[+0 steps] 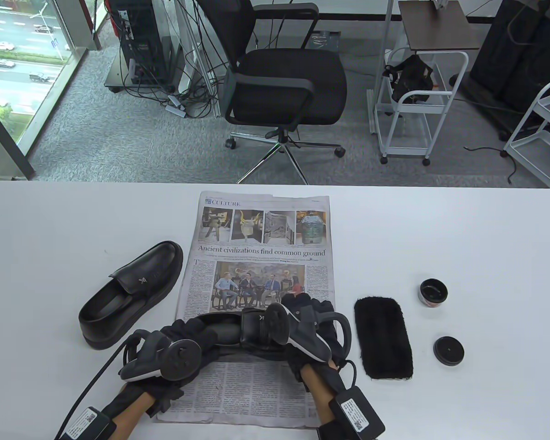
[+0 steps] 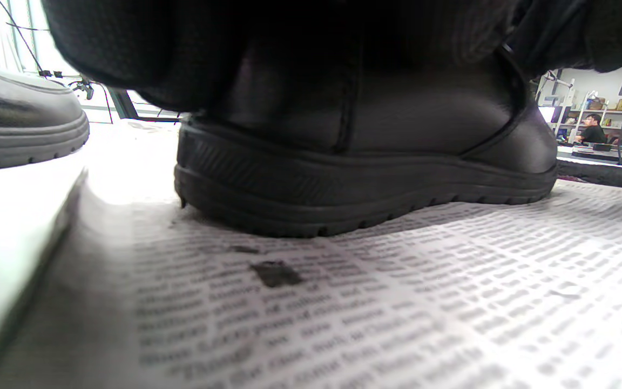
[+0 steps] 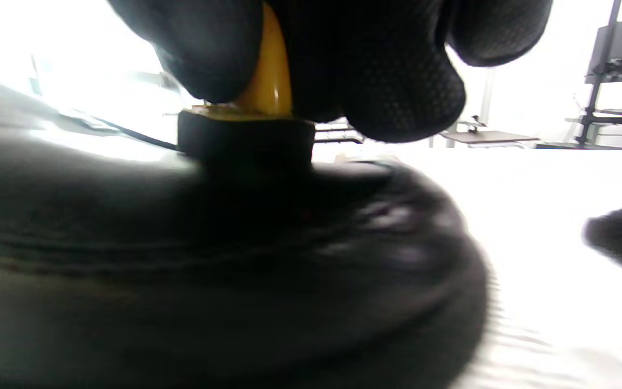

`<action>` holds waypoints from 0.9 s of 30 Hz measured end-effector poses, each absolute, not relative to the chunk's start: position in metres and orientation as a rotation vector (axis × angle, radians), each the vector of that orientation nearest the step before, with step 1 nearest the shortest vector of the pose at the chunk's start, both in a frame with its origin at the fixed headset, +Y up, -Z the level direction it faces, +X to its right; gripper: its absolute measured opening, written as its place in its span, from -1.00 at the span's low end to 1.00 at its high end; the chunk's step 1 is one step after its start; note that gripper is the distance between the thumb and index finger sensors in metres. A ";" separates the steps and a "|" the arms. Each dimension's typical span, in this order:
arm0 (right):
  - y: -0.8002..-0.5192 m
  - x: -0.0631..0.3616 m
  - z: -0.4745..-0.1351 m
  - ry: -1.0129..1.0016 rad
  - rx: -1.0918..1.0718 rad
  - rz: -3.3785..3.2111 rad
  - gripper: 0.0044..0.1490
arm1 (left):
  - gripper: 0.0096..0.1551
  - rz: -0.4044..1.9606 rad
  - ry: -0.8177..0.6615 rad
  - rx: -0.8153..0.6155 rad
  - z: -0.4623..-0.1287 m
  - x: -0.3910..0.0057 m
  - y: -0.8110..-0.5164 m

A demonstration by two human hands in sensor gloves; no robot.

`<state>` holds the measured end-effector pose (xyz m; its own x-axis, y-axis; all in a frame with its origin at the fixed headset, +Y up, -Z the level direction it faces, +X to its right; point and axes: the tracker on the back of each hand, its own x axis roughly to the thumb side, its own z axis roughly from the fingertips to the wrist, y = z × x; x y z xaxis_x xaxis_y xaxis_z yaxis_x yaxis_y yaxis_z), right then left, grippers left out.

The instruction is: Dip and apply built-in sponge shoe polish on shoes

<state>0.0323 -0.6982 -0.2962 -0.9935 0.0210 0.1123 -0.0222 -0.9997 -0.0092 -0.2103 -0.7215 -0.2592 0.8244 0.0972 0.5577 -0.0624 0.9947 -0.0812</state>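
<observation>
A black shoe (image 1: 224, 332) lies on the newspaper (image 1: 252, 275) near the table's front, toe to the right. My left hand (image 1: 183, 337) grips its heel end (image 2: 343, 146). My right hand (image 1: 302, 311) pinches a sponge applicator (image 3: 246, 138) with a yellow handle (image 3: 268, 81) and presses its black sponge onto the shoe's toe (image 3: 289, 243). The second black shoe (image 1: 130, 293) sits on the bare table left of the paper. The open polish tin (image 1: 433, 293) and its lid (image 1: 448, 350) lie at the right.
A black fuzzy cloth (image 1: 383, 337) lies between the newspaper and the tin. A dark polish smear (image 2: 276, 273) marks the paper by the heel. Beyond the table's far edge stand an office chair (image 1: 284, 78) and white carts (image 1: 417, 91).
</observation>
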 end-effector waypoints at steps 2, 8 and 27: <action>-0.696 0.038 -0.296 0.071 0.103 3.120 -0.40 | -0.50 0.084 -0.596 -0.059 -0.259 -0.210 -0.721; -0.690 0.047 -0.289 0.214 0.043 3.093 -0.40 | -0.51 0.085 -0.596 -0.063 -0.259 -0.210 -0.721; -0.689 -0.005 -0.270 0.002 0.423 2.801 -0.39 | -0.50 0.083 -0.597 -0.062 -0.260 -0.210 -0.722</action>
<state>-0.0048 -0.6888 -0.2701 -0.9091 0.3010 0.2881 -0.3005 -0.9526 0.0471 -0.2099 -0.7217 -0.2597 0.8239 0.0958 0.5585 -0.0597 0.9948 -0.0825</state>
